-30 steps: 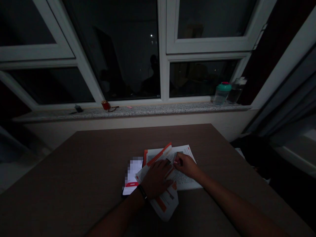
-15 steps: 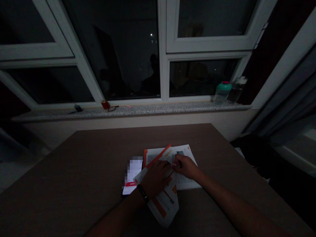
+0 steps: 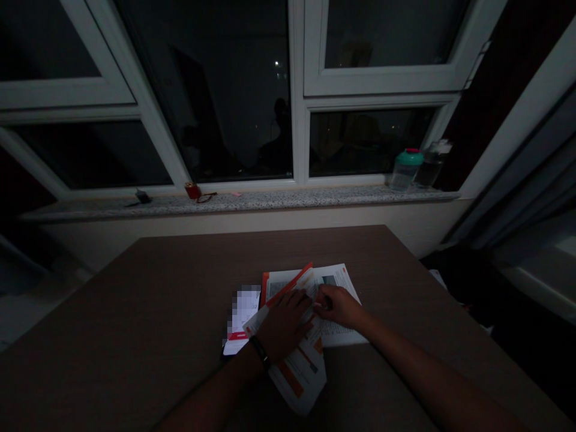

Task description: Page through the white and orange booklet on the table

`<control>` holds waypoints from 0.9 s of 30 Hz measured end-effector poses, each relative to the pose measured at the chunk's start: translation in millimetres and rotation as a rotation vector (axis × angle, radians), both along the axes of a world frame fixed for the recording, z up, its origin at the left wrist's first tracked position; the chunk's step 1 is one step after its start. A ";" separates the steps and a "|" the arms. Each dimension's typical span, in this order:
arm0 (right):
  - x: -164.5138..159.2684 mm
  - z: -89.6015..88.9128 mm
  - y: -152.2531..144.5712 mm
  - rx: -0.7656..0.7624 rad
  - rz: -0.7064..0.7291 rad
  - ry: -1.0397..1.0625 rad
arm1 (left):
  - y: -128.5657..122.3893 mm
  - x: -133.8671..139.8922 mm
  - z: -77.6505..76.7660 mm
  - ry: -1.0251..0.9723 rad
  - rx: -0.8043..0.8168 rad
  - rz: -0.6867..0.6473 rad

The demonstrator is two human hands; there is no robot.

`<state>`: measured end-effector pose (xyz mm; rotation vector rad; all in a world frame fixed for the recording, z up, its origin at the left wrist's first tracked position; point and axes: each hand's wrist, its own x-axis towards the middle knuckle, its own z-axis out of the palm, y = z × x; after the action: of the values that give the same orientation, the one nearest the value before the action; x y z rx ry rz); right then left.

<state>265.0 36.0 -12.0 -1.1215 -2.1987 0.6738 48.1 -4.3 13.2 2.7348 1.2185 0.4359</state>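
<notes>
A sheet of printed paper (image 3: pixel 299 375), folded to a point at its near end and marked with orange and white, lies slantwise on the table. Beneath it is another printed page or booklet (image 3: pixel 346 336) with an orange left edge. My left hand (image 3: pixel 283 321), a dark band on its wrist, rests flat on the folded paper with fingers stretched out. My right hand (image 3: pixel 335 305) is closed, fingers curled and pinched at the folded paper's right edge, close to my left fingertips. Its fingertips are partly hidden in the dim light.
A phone with a lit screen (image 3: pixel 245 312) lies left of the papers, partly under the folded sheet. The brown table (image 3: pixel 189 288) stands against a wall below a window. On the stone sill (image 3: pixel 279 199) are a small red jar (image 3: pixel 192 191) and a teal-lidded bottle (image 3: pixel 406 171).
My right hand has shifted very slightly at the folded paper's edge. My left hand and the papers stay where they were.
</notes>
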 end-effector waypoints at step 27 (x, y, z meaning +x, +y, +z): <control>-2.6 2.8 2.9 0.027 -0.146 -0.016 | 0.1 2.3 7.2 -0.041 0.016 -0.020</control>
<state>262.4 38.9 -9.1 -1.2634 -2.1081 0.5725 50.4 -4.2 20.4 2.7344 1.1824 0.4987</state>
